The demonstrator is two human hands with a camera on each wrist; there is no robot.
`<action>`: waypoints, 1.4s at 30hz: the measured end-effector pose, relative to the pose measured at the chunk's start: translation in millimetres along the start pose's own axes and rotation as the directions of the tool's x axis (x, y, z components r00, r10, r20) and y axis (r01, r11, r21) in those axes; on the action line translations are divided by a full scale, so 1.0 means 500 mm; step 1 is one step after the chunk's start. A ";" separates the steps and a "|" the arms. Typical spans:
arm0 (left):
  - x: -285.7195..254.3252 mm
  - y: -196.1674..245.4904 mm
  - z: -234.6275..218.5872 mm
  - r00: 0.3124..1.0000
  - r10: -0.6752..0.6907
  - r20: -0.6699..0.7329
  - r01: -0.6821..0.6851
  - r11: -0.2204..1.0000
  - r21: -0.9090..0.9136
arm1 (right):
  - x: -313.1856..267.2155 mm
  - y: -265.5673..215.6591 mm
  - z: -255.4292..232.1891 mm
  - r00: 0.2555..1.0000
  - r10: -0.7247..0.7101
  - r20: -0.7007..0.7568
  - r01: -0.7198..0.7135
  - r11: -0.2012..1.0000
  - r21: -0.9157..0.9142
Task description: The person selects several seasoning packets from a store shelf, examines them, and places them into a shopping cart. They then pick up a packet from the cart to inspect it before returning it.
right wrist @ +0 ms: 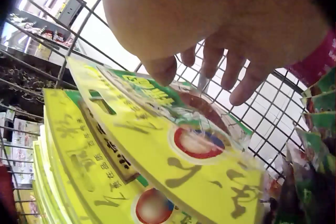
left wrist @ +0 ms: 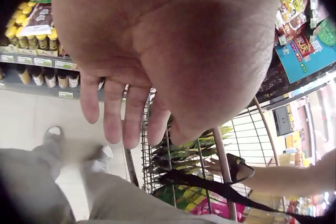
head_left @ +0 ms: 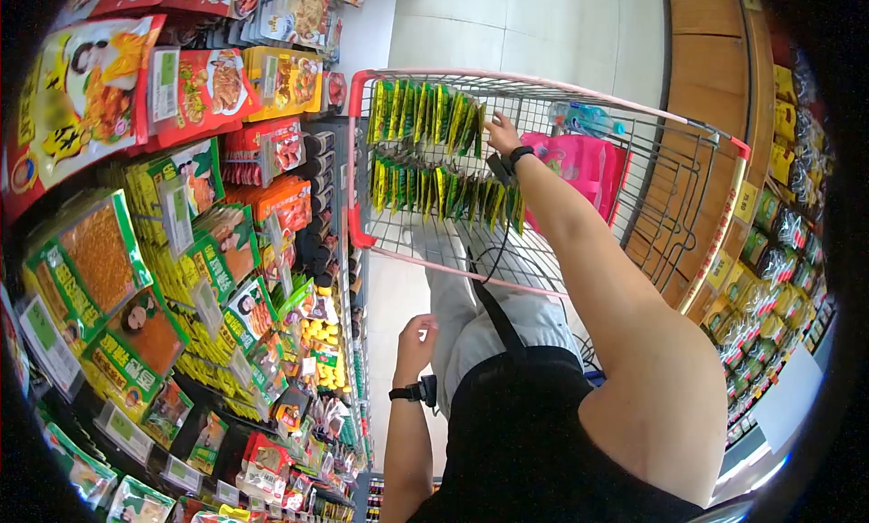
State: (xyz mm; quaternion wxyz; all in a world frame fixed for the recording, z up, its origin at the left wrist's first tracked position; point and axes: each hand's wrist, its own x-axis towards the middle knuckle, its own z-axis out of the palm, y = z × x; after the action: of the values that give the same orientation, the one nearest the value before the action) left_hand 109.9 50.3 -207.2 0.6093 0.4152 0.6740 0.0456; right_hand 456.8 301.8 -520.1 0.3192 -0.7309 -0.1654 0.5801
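A person stands in a supermarket aisle beside a wire shopping cart (head_left: 724, 175) with a pink rim, seen from a head camera and two wrist cameras. The right hand (head_left: 501, 134) reaches into the cart's basket, to the far row of yellow-and-green sachets (head_left: 425, 111) standing on edge along the cart's left wall; a second, nearer row (head_left: 444, 195) stands just below it. In the right-wrist view the fingers (right wrist: 233, 74) are spread and only slightly bent above the top edge of the foremost sachet (right wrist: 173, 129), with the thumb (right wrist: 163, 69) just at that edge; whether skin touches the packet cannot be told, and nothing is clasped. The left hand (head_left: 415, 347) hangs at the person's side, near the cart's near edge, fingers relaxed and loosely extended, holding nothing, as the left-wrist view (left wrist: 173, 56) confirms. A pink bag (head_left: 579, 166) and a clear bottle (head_left: 588, 120) lie at the far right of the basket. Shelves of packaged seasonings (head_left: 136, 251) line the left of the aisle. Judged from this posture, the step in hand is selecting or steadying a packet in the far row; the next move would call for closing thumb and fingers on a single packet's top edge without toppling its neighbours.
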 end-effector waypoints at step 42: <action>-0.300 -0.642 -0.088 0.667 0.058 -0.743 -0.392 0.875 -0.284 | -0.964 -0.547 0.814 0.643 -0.157 0.749 -0.164 0.928 0.336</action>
State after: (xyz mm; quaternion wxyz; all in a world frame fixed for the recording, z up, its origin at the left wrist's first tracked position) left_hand -102.5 -231.3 -260.7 0.3628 0.3049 0.7719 0.4238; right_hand -27.6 321.4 -32.3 0.3510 -0.3424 -0.1697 0.8549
